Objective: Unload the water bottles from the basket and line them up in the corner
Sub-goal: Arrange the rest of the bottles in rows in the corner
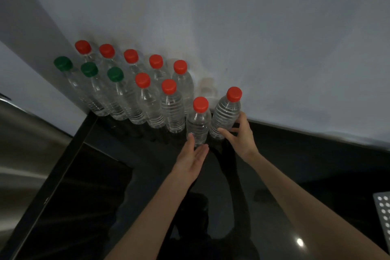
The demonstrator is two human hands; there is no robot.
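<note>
Several clear water bottles stand in two rows on a black counter against the white wall, most with red caps and three at the front left with green caps. My left hand is open, fingertips beside the base of a red-capped bottle at the right end of the front row. My right hand wraps the lower part of the rightmost red-capped bottle, which leans slightly right. The basket shows only as a perforated grey corner at the right edge.
A steel surface lies to the left beyond the counter edge. A dark recessed panel sits in the counter's left part. The white wall runs behind the bottles into the corner at the left.
</note>
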